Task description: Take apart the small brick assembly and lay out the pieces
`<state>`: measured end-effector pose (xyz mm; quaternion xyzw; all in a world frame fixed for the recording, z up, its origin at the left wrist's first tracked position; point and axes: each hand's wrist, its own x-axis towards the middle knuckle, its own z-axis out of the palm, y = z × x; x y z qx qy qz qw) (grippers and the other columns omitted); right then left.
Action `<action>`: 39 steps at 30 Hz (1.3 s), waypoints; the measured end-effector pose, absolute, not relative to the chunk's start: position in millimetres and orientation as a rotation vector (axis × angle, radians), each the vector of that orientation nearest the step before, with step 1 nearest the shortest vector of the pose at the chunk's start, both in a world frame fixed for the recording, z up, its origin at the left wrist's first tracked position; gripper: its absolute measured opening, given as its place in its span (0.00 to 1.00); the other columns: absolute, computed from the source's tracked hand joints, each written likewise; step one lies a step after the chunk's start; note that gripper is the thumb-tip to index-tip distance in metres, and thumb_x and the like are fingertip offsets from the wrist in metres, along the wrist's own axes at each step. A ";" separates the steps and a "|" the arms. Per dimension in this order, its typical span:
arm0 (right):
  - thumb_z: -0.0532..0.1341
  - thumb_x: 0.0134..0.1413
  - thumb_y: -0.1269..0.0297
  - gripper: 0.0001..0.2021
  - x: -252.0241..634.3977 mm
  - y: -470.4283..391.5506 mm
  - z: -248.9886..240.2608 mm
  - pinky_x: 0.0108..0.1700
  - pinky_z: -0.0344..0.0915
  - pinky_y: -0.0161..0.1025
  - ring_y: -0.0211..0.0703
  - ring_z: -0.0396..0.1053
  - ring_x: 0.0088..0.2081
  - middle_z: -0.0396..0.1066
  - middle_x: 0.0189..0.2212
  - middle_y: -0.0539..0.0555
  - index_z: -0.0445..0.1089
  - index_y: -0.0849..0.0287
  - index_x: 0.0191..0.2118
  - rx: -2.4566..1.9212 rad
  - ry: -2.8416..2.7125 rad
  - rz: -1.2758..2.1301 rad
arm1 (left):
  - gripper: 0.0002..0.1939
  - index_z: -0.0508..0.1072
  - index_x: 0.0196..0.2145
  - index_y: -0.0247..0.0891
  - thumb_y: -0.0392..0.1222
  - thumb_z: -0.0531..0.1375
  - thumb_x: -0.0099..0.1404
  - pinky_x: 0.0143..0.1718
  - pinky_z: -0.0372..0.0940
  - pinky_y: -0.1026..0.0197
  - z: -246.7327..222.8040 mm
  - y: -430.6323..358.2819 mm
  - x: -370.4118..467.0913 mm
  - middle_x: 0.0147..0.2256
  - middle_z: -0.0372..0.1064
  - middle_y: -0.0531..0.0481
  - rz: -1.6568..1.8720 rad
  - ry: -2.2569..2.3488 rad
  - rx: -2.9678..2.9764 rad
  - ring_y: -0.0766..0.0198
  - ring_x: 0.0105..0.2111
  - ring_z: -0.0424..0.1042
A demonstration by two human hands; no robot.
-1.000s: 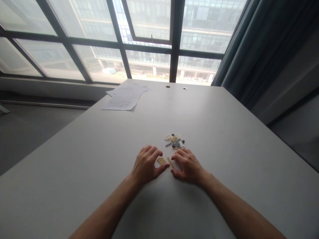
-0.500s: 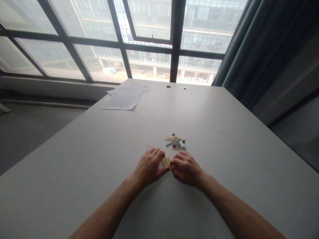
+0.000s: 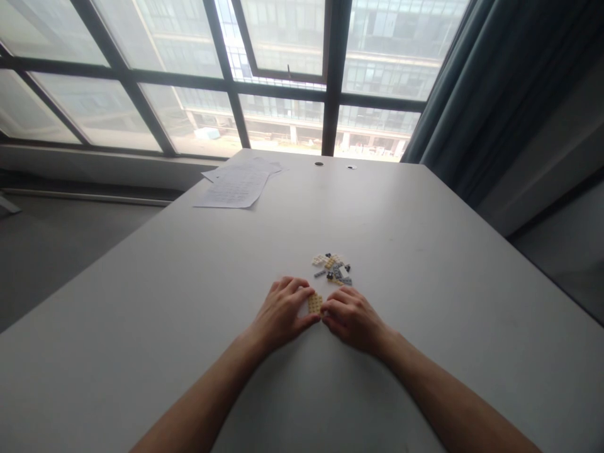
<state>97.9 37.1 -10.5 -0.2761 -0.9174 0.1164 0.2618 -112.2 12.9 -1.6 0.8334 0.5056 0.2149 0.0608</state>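
The left hand (image 3: pixel 282 313) and the right hand (image 3: pixel 355 316) were both bare, and the forearms showed without any sleeves.

Loose brick pile (image 3: pixel 336 270) is scattered on white table (image 3: pixel 425 270). Printed papers (image 3: pixel 236 187) are spread beyond the pile, to its left; two round fittings (image 3: pixel 319 164) are set beyond it, near far edge.

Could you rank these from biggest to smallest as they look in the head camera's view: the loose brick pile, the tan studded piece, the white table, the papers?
1. white table
2. papers
3. loose brick pile
4. tan studded piece, partly hidden by fingers
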 end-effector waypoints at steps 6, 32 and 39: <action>0.59 0.58 0.66 0.03 98.0 36.7 -11.2 0.47 0.62 0.41 0.43 0.66 0.39 0.72 0.33 0.53 0.71 0.57 0.35 -0.757 -2.483 0.314 | 0.19 0.72 0.45 0.42 0.52 0.63 0.58 0.50 0.57 0.50 -3.0 14.1 -113.1 0.45 0.68 0.46 0.670 1.485 2.559 0.53 0.48 0.62; 0.59 0.58 0.67 0.05 99.5 36.7 -14.2 0.46 0.63 0.42 0.45 0.67 0.40 0.72 0.35 0.54 0.71 0.57 0.38 -0.906 -2.256 0.369 | 0.25 0.65 0.54 0.41 0.53 0.60 0.62 0.55 0.55 0.48 -1.2 13.2 -113.6 0.49 0.66 0.44 0.676 1.442 2.507 0.52 0.52 0.60; 0.57 0.57 0.69 0.05 100.2 38.9 -14.6 0.41 0.64 0.40 0.43 0.67 0.34 0.71 0.32 0.53 0.71 0.58 0.36 -1.075 -1.933 0.412 | 0.16 0.69 0.48 0.40 0.45 0.59 0.64 0.51 0.58 0.49 -1.1 18.6 -108.5 0.47 0.67 0.46 0.777 1.594 2.379 0.55 0.49 0.63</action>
